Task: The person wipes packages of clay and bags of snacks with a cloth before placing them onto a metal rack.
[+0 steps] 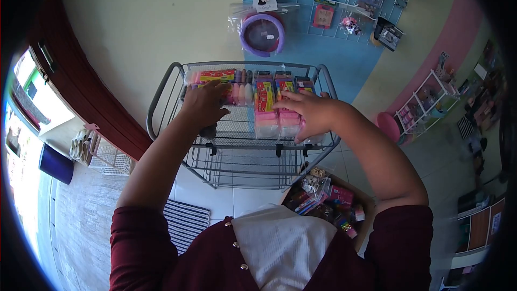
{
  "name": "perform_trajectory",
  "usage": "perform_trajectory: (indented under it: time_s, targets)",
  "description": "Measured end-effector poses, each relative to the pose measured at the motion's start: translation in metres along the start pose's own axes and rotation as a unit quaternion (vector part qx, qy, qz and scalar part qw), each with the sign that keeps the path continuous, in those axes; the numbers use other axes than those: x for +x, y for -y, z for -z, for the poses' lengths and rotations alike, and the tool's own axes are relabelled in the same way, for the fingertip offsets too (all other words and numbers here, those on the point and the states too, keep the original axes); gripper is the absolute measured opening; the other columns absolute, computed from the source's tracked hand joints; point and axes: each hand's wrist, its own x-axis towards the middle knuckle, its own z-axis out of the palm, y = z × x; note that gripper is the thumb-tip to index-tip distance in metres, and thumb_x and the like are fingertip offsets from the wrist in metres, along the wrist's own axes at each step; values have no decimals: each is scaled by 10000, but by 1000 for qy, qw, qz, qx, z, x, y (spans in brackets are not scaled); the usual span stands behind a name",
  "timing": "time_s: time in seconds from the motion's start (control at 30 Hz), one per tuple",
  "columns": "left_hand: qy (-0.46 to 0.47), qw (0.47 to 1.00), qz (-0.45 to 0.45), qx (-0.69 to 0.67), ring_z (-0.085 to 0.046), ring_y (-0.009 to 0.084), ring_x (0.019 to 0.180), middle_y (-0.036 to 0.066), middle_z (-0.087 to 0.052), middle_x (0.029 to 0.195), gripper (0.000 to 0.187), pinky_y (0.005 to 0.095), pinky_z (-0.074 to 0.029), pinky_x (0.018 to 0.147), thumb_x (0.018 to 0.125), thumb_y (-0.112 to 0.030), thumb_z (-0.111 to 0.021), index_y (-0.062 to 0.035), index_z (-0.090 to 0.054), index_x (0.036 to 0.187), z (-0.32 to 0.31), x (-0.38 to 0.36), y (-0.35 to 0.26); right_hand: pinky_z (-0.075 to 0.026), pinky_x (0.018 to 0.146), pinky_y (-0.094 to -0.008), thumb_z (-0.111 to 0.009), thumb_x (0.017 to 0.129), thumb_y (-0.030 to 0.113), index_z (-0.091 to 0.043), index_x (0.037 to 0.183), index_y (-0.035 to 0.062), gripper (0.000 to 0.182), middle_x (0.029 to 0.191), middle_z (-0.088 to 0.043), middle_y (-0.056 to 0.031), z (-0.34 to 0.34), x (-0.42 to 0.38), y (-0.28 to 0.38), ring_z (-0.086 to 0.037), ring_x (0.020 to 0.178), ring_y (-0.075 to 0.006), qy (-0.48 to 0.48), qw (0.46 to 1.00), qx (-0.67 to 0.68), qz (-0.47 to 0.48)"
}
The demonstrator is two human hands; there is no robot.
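At the left end of one wire rack (231, 133), at least two crosswise packs (245, 94) are covered by the left hand (205, 102), half open; whether any is gripped cannot be told. Bare mesh (234, 117) is left between them and the front rail (247, 145). Rightward, at least three lengthwise packs (265, 109) are lined up, overlapped near the side rail (329, 83) by the right hand (312, 112), loosely spread, its grip likewise unclear.

Left hand (202, 101) palm-down — right hand (312, 112) splayed.
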Motion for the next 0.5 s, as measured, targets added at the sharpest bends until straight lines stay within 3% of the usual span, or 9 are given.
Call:
perform_trajectory:
  time_s: [0.17,0.23,0.33,0.4,0.43,0.5]
  targets:
    - [-11,1000,-3,-2,-596,309,1222,91,-557,1404,720,503,-440,1029,739,-353,-844,-209,-547,1378,-3,-2,2,-261,1103,-679,-892,612,389,-323,1512,372,1065,1644,-215,-55,5,-3,-4,-255,1489,-339,40,999,-5,20]
    - [-14,1000,-2,-2,-597,310,1219,92,-557,1403,720,504,-439,1029,738,-354,-843,-209,-548,1378,0,-3,0,-275,1092,-642,-898,610,368,-346,1506,371,1052,1635,-243,-58,14,-11,12,-300,1469,-326,34,995,-93,-23]
    - [-35,999,-21,25,-634,331,1169,135,-574,1383,738,430,-521,992,732,-263,-863,-161,-548,1391,0,-3,-1,-282,1083,-681,-894,616,335,-382,1484,381,1009,1613,-286,-50,12,-10,5,-317,1462,-308,-7,993,-116,6]
    - [-12,1000,-6,-5,-597,308,1218,95,-555,1405,722,516,-428,1033,734,-366,-842,-210,-551,1376,-2,0,2,-278,1087,-679,-891,625,328,-392,1480,385,991,1600,-312,-51,10,-12,5,-330,1456,-292,-14,993,-114,15]
    - [-11,1000,-8,-6,-597,308,1218,95,-555,1405,722,516,-428,1033,734,-366,-842,-210,-551,1376,-3,0,1,-273,1090,-677,-889,634,320,-402,1475,389,974,1587,-338,-51,9,-14,5,-343,1449,-276,-24,993,-113,25]
    - [-33,999,-20,6,-654,342,1129,145,-582,1373,724,426,-529,981,725,-243,-865,-148,-562,1376,0,-1,-2,-267,1092,-678,-894,632,344,-398,1478,396,982,1577,-357,-52,-4,-10,2,-345,1447,-280,-44,995,-80,39]
